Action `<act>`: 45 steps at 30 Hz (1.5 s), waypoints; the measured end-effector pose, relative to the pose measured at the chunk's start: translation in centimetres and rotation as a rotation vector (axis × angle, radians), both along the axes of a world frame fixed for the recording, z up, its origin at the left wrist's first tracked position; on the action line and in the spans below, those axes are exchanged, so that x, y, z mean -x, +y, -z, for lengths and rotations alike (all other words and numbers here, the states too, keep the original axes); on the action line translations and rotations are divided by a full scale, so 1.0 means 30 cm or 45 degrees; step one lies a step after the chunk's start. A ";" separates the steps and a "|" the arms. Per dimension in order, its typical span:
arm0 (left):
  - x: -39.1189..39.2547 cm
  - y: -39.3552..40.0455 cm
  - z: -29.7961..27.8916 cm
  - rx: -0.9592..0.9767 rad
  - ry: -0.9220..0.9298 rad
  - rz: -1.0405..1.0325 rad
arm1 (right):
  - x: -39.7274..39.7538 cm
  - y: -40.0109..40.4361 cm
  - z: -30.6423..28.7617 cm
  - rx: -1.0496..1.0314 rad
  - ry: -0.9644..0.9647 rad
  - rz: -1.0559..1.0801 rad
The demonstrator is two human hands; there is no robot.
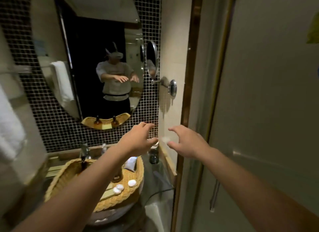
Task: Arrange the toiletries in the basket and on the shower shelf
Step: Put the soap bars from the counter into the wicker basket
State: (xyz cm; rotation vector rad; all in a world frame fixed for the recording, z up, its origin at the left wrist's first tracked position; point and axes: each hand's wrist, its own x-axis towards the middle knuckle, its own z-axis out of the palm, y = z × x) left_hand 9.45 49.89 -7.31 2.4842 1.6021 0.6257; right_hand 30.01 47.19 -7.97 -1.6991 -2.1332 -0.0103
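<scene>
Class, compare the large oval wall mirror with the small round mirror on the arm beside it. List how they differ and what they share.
1. The oval wall mirror is far larger than the round mirror.
2. The oval wall mirror lies flat against the mosaic tiles; the round mirror stands off on a metal arm.
3. The oval wall mirror reflects the person; the round mirror looks mostly dark.
Both are reflective and wall-mounted.

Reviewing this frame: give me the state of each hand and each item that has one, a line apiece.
Left hand: open, fingers spread, holding nothing.
Right hand: open, fingers loosely curved, holding nothing.
Wicker basket: on the counter, holding toiletries.
Amber bottle: upright in the basket, partly hidden by the left arm.
Round white containers: lying in the basket.
Glass tumbler: upright on the counter, beside the basket.
</scene>
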 end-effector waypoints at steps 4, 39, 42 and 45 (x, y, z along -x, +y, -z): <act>0.147 0.078 0.045 0.012 0.026 -0.138 | 0.145 0.139 0.051 0.022 -0.027 -0.119; 0.814 0.946 0.388 0.341 0.100 -0.451 | 0.830 1.243 0.387 0.307 -0.201 -0.553; 0.834 0.974 0.431 0.375 0.105 -0.456 | 0.864 1.289 0.421 0.345 -0.196 -0.585; 0.870 1.007 0.472 0.397 0.095 -0.458 | 0.907 1.332 0.453 0.377 -0.194 -0.607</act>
